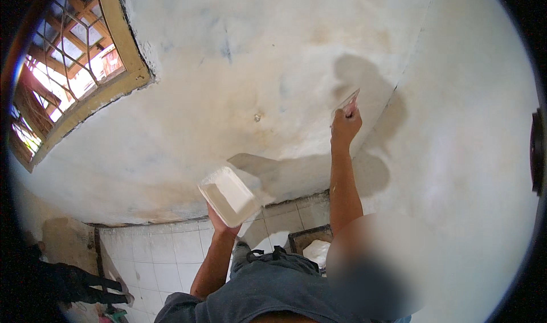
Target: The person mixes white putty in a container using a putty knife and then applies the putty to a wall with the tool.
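Note:
My left hand [221,223] grips a white rectangular tray [247,213] from below, tilted, at waist height near the wall. Inside it lies a whitish paste spread over part of the bottom. My right hand [346,128] is closed around a flat scraper [350,99] with a reddish, see-through look, raised near the corner where two walls meet. Its edge is close to the patchy white wall [228,101]; whether it touches cannot be made out. The wall bears pale smears with tan and bluish stains.
A yellow-framed window [135,75] with metal bars is at the upper left. By my feet, a dark-rimmed square container [295,244] holds a white lump on the tiled floor [171,246]. Another person's dark-trousered legs [91,286] show at the lower left. A blurred round shape covers the lower right.

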Motion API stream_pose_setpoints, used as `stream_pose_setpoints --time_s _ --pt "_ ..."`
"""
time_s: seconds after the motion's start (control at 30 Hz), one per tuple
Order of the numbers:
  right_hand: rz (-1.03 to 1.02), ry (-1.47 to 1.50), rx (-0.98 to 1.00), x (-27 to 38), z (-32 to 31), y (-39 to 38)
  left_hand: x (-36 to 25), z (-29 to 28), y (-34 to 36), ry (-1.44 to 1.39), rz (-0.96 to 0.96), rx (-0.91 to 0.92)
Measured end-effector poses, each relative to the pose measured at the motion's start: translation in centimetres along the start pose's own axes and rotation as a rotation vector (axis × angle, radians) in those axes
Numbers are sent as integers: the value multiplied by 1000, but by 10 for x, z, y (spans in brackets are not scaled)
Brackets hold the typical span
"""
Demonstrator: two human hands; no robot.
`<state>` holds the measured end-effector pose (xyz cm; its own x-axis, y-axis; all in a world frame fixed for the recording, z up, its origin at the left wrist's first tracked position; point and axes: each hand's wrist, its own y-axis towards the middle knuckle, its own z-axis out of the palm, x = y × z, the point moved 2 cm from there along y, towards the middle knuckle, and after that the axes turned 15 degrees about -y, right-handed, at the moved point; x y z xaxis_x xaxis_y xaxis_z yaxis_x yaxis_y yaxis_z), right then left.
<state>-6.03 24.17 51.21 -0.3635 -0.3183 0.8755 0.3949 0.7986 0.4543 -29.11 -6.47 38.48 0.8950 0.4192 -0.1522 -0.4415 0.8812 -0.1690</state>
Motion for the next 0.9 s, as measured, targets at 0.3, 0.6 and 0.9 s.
stream_pose_setpoints --time_s 0.3,0.6,0.9 --pt "-823 -246 284 135 93 -114 3 -9 10 0 3 56" --pt "-1035 -408 327 101 34 -112 -11 -28 19 67 -3 14" --pt "-1345 -611 350 -46 37 -110 -4 -1 13 30 -8 35"
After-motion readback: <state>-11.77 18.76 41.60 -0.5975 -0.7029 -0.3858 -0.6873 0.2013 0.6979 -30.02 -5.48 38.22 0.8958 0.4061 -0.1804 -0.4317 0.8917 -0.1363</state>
